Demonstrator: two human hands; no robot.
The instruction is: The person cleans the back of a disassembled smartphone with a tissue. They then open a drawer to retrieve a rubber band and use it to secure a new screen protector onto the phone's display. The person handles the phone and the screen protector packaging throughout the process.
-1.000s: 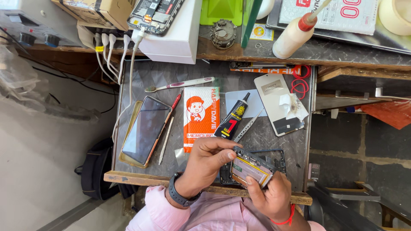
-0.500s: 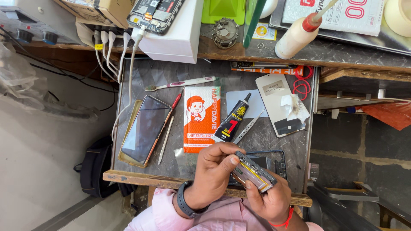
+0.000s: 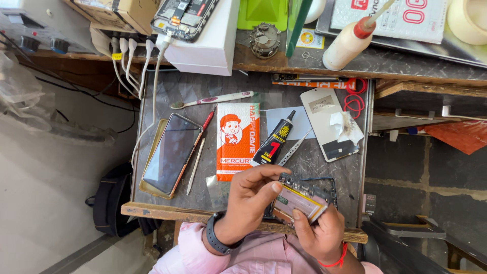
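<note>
The person's right hand (image 3: 320, 234) cradles an opened smartphone with its back cover off and a pale gold battery showing (image 3: 299, 201), fingers curled under it and the thumb pressed on its near edge. It is held low over the near edge of the grey worktable (image 3: 167, 94). The left hand (image 3: 250, 195), with a dark watch at the wrist, reaches across, its thumb and forefinger pinched together on the phone's upper left corner.

Just beyond the hands lie a black tube of glue with a yellow and red label (image 3: 274, 140) and metal tweezers (image 3: 294, 147). To the left, an orange and white pouch (image 3: 237, 139) lies flat, and further left a dark-screened phone (image 3: 171, 152) rests in a shallow tan tray (image 3: 145, 187). A white toothbrush (image 3: 210, 100) lies near the table's far edge.
</note>
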